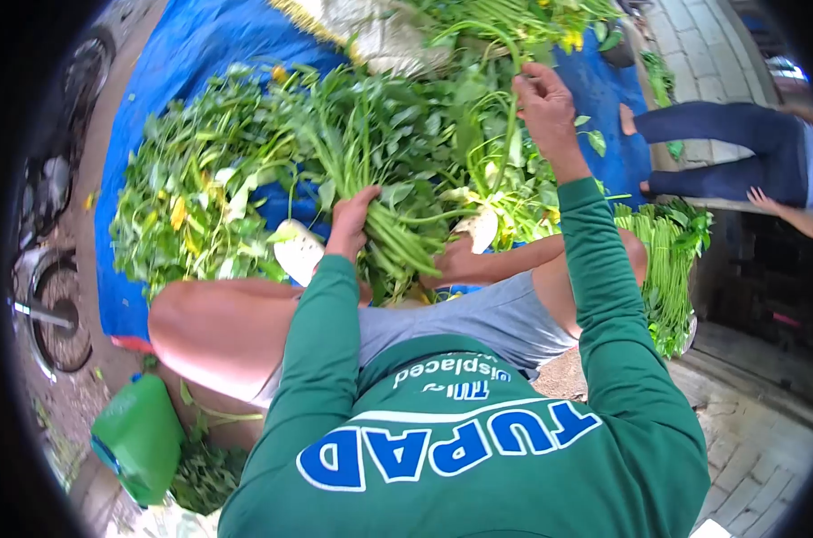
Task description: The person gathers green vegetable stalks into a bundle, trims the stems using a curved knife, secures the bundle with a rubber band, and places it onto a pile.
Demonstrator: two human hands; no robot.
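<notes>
My left hand (352, 218) is closed around a bunch of long-stemmed leafy greens (399, 238), the cut ends pointing toward my lap and the leaves away from me. Raised to the right and farther out, my right hand (547, 106) pinches a single green stem (512, 134) between thumb and fingers. That stem hangs down toward the greens below. A wide heap of loose leafy greens (191, 134), some leaves yellow, spreads in front of my crossed legs on a blue tarp (146, 76).
Tied-looking bundles of stems (662, 260) lie by my right knee. A pale sack (393, 40) and more greens (487, 13) are at the far side. Another person's legs (729, 134) are at right. A green plastic container (142, 430) and a bicycle wheel (61, 314) are at left.
</notes>
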